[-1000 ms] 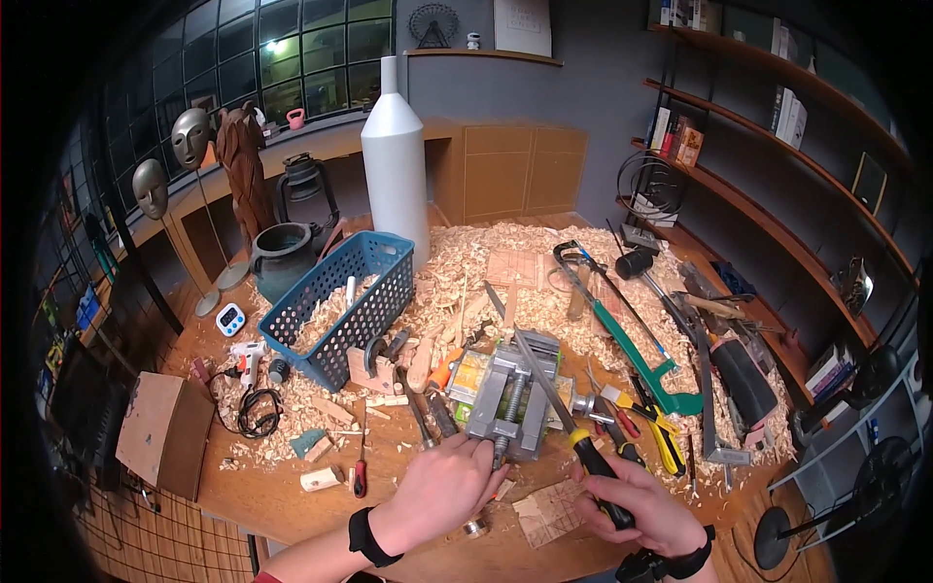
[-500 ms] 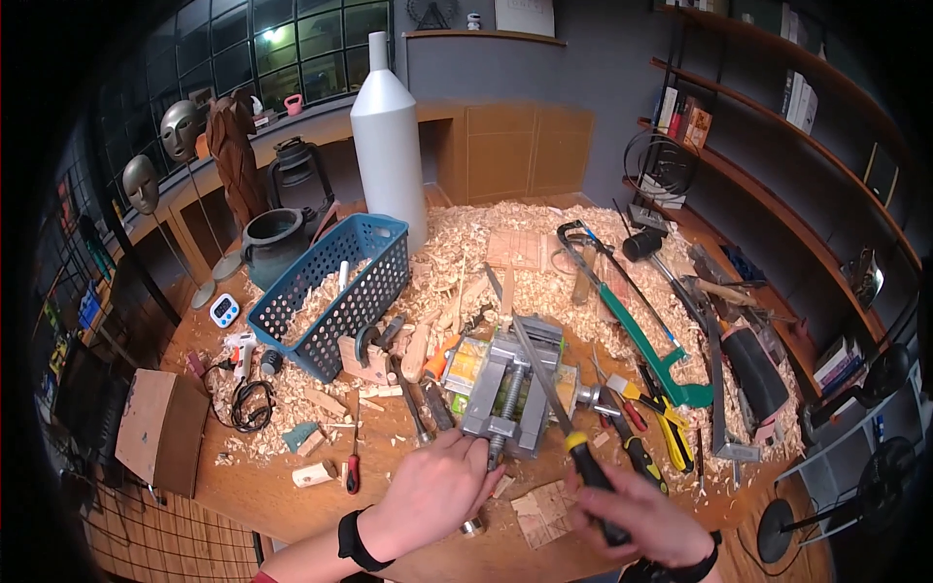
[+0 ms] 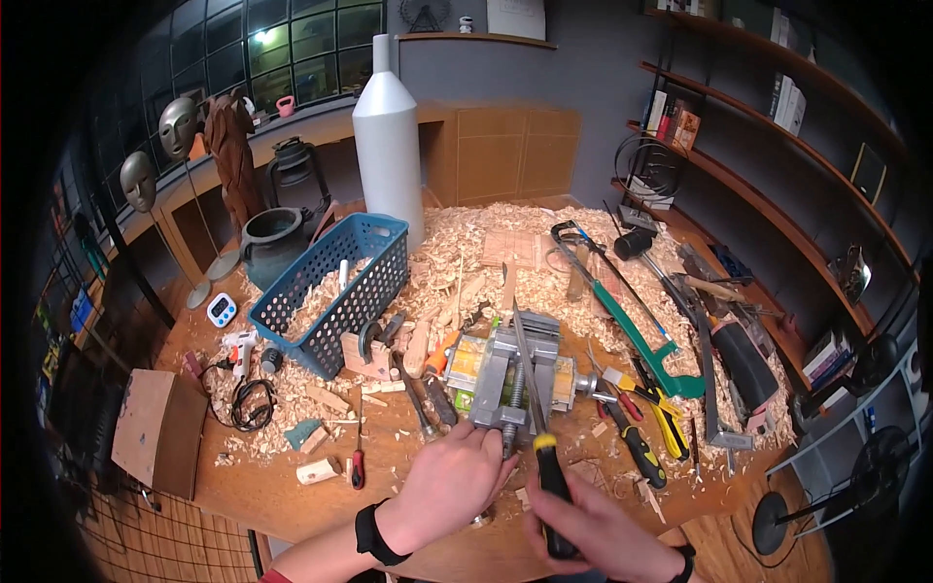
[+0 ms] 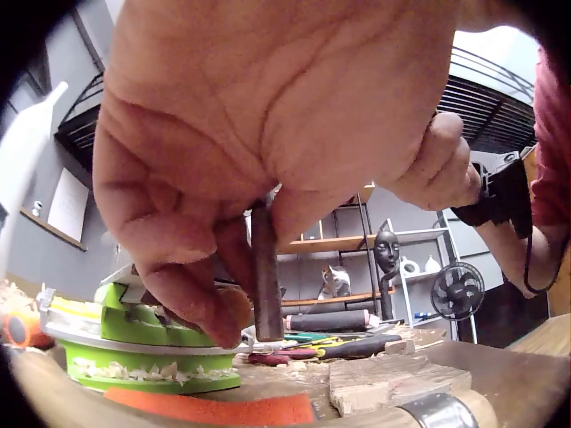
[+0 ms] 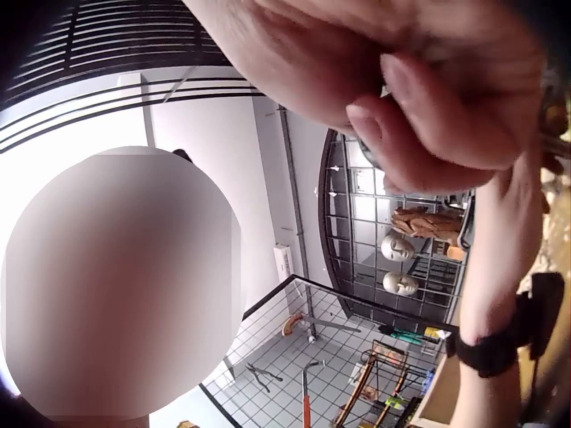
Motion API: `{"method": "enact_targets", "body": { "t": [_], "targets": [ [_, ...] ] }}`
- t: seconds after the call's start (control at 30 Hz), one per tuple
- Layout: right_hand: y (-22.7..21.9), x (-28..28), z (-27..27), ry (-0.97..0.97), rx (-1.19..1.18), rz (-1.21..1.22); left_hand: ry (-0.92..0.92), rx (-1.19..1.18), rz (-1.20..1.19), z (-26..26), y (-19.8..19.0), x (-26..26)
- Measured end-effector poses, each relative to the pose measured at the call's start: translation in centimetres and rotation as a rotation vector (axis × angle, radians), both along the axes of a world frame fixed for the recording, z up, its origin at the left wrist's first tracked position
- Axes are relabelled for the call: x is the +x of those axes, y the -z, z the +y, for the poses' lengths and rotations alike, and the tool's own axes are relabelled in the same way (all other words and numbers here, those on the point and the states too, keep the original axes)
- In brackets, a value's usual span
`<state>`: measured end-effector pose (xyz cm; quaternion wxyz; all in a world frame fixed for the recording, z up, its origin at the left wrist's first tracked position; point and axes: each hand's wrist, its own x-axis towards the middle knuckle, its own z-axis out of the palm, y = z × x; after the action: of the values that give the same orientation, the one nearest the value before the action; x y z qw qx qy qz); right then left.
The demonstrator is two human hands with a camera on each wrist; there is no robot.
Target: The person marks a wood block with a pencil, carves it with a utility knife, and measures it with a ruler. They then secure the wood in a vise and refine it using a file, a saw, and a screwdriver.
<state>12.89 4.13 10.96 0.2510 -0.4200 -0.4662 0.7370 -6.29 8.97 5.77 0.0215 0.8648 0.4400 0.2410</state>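
Observation:
My left hand (image 3: 447, 478) is at the near end of the grey metal vise (image 3: 494, 389). In the left wrist view its fingers and thumb close round a dark metal rod (image 4: 266, 290) there. My right hand (image 3: 595, 532) grips the black and yellow handle of a file (image 3: 552, 476). The file's long blade slants up and away, overlapping the vise's right part in the head view. Curled fingers of the right hand (image 5: 428, 116) show in the right wrist view, where the file is hidden. Just beyond the vise stands a thin wooden strip (image 3: 509, 287).
Wood shavings cover the table's back. A blue basket (image 3: 330, 301) stands left of the vise, a green hacksaw (image 3: 622, 325) to its right. Close by lie a yellow-and-black tool (image 3: 671, 428), a red screwdriver (image 3: 358, 468) and a cardboard-coloured box (image 3: 160, 432).
My right hand has moved left with the file, bringing its handle nearer my left hand and its blade more upright over the vise. The left hand stays at the rod.

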Motion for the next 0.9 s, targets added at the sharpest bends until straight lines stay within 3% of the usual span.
{"method": "enact_targets", "body": {
  "t": [0.17, 0.27, 0.33, 0.43, 0.47, 0.5, 0.53, 0.6, 0.7, 0.73, 0.8, 0.87, 0.9],
  "targets": [
    [-0.7, -1.1, 2.3, 0.036, -0.052, 0.119, 0.011, -0.014, 0.022, -0.1, 0.0, 0.5],
    [-0.8, -2.0, 1.8, 0.062, -0.045, 0.155, 0.009, -0.039, 0.037, 0.0, 0.3, 0.5],
    [-0.4, -2.1, -0.4, 0.082, -0.008, 0.027, -0.004, -0.024, 0.042, -0.1, 0.4, 0.7],
    [-0.3, -2.0, -1.4, 0.068, -0.147, 0.135, 0.012, -0.001, 0.042, 0.0, 0.7, 1.3],
    [-0.1, -2.2, -0.6, 0.060, -0.058, 0.093, 0.030, 0.015, 0.047, -0.1, 0.7, 1.5],
    [-0.1, -2.4, 0.3, 0.052, 0.038, 0.051, 0.010, -0.145, -0.139, -0.3, 0.7, 1.5],
    [-0.4, -2.6, 1.2, 0.055, 0.043, 0.052, 0.090, -0.138, -0.227, 0.0, 1.4, 1.4],
    [-1.2, -3.0, 2.5, 0.083, -0.072, 0.170, 0.072, -0.307, -0.619, -0.3, 2.6, 2.3],
    [-1.5, -2.8, -0.1, 0.086, -0.047, 0.093, 0.057, -0.232, -0.516, 0.6, 4.5, 3.1],
    [-1.2, -2.7, -0.8, 0.050, -0.035, 0.034, -0.041, -0.102, -0.209, 0.5, 3.4, 4.0],
    [-0.6, -2.8, -0.4, 0.033, -0.024, 0.086, 0.074, -0.390, -1.006, 0.7, 6.7, 5.8],
    [-0.5, -3.3, 1.0, 0.064, -0.009, 0.186, -0.085, -0.445, -0.733, 1.8, 9.2, 7.5],
    [-0.3, -3.2, 1.0, 0.067, -0.004, 0.190, -0.080, -0.441, -0.729, 2.2, 9.8, 8.1]
  ]
}}
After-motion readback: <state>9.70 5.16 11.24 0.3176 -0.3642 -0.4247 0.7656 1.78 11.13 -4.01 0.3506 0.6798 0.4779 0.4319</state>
